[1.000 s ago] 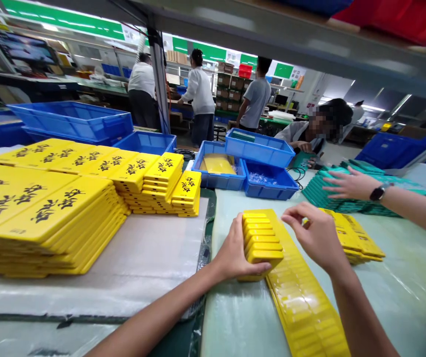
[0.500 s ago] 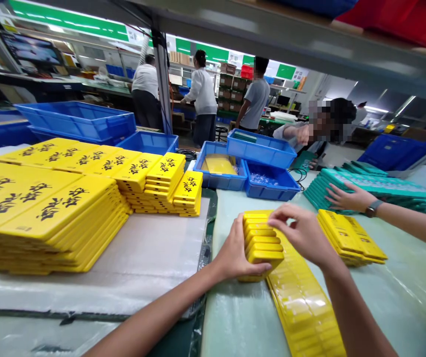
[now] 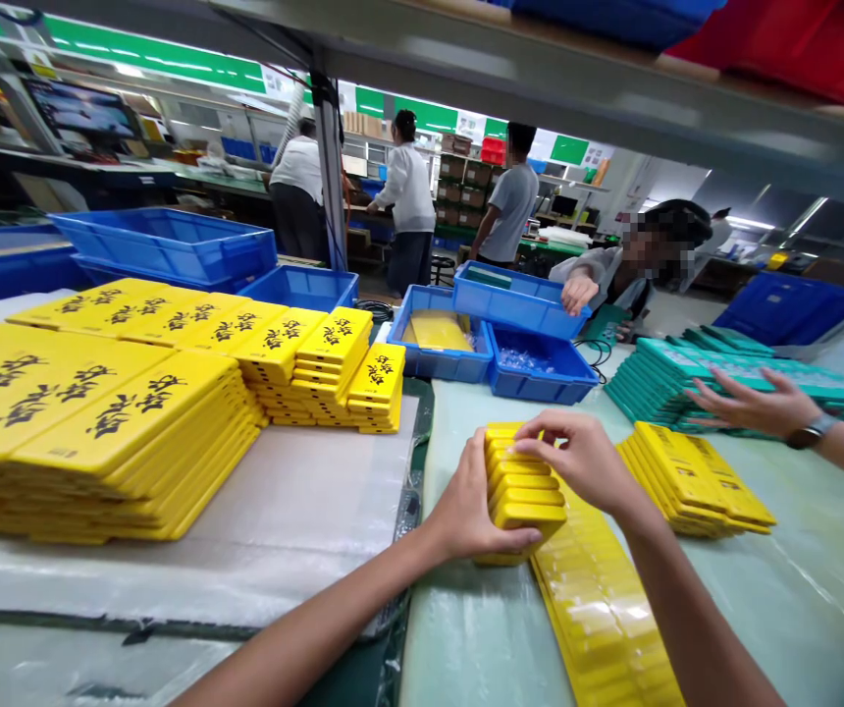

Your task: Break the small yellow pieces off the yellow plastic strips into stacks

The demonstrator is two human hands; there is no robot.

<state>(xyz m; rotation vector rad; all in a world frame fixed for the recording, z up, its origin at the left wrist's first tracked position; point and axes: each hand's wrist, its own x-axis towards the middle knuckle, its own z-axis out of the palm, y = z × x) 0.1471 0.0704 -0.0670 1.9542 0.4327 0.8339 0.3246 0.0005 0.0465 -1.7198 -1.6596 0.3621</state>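
My left hand (image 3: 477, 506) is wrapped round a short stack of flat yellow cases (image 3: 526, 496), its thumb across the near face. The cases stand on edge, one behind another. Over their top edges is my right hand (image 3: 576, 457), thumb and forefinger pinched together at the cases; whatever lies between the fingertips is too small to make out. Beneath my right forearm runs a long row of yellow cases (image 3: 599, 599) with a shiny surface. To its right sits a smaller pile of yellow cases (image 3: 691, 481).
Large stacks of yellow cases with black lettering (image 3: 120, 403) fill the left. Blue bins (image 3: 540, 378) stand ahead, one with small clear pieces. A co-worker's hand (image 3: 761, 403) is by teal stacks (image 3: 658, 378) at right; another person (image 3: 635, 265) leans in beyond. A shelf (image 3: 540, 74) crosses overhead.
My right hand has shifted slightly left along the case edges. The co-worker's hand at right has lifted off the teal stack and moved right. The far person's hand has come down to a blue bin.
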